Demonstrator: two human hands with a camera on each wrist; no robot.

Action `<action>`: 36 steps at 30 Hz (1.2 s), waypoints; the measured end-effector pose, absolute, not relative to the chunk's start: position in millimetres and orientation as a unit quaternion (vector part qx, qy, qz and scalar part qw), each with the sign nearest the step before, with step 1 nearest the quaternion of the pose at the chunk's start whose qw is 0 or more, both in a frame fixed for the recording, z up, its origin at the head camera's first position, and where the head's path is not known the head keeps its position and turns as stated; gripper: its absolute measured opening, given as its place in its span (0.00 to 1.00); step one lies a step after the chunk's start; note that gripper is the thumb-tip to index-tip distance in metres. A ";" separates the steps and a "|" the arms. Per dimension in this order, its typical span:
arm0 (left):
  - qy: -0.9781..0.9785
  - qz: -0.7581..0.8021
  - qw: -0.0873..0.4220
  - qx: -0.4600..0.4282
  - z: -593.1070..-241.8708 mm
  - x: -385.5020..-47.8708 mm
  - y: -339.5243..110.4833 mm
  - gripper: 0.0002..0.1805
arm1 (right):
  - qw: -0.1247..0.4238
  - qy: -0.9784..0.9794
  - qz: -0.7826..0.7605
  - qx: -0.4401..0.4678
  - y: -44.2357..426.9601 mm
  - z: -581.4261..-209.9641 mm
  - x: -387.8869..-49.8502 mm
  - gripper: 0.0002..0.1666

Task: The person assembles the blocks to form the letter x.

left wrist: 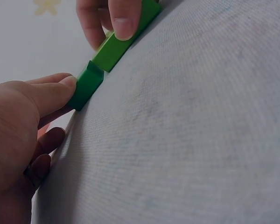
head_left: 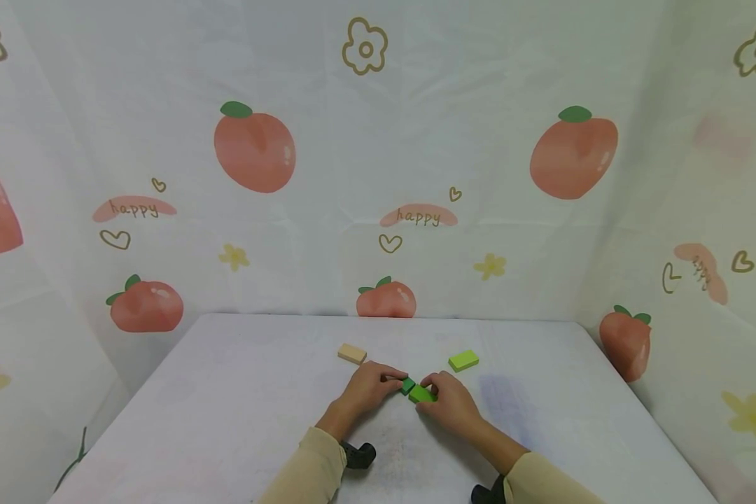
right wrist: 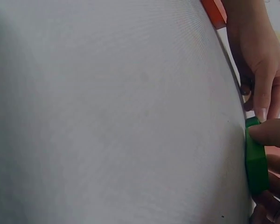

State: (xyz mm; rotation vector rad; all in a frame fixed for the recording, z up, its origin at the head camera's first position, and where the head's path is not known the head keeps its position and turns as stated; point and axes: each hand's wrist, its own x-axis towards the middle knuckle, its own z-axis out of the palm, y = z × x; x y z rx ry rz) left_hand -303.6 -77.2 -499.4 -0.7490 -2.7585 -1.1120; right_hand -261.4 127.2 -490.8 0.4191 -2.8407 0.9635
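My left hand (head_left: pixel 365 388) pinches a small dark green block (left wrist: pixel 87 84) between thumb and fingers, near the middle of the white-covered table (head_left: pixel 258 392). With thumb and fingers, my right hand (head_left: pixel 453 406) grips a longer bright green block (head_left: pixel 420 394) just to the right of it. Both blocks lie on the cloth, almost end to end. In the left wrist view their facing ends meet or nearly meet at a corner; whether they touch I cannot tell. Fingers cover part of each block.
A tan block (head_left: pixel 352 353) lies beyond my left hand. Farther back on the right is a lime green block (head_left: pixel 463 360). Behind the table hangs a fruit-printed cloth (head_left: pixel 416 126). A red-orange shape (right wrist: pixel 213 13) of unclear kind shows in the right wrist view.
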 end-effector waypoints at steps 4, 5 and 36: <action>-0.901 -0.363 0.029 -0.236 -499.2 -303.8 -76.6 0.10 | 0.060 -0.937 0.315 0.141 127.2 -491.7 -262.0 0.18; -0.902 -0.363 0.026 -0.234 -499.2 -303.7 -76.5 0.10 | 0.061 -0.937 0.315 0.141 127.2 -492.0 -262.1 0.18; -0.908 -0.348 0.041 -0.229 -498.4 -302.8 -75.7 0.10 | 0.041 -0.939 0.314 0.132 119.5 -487.7 -261.7 0.21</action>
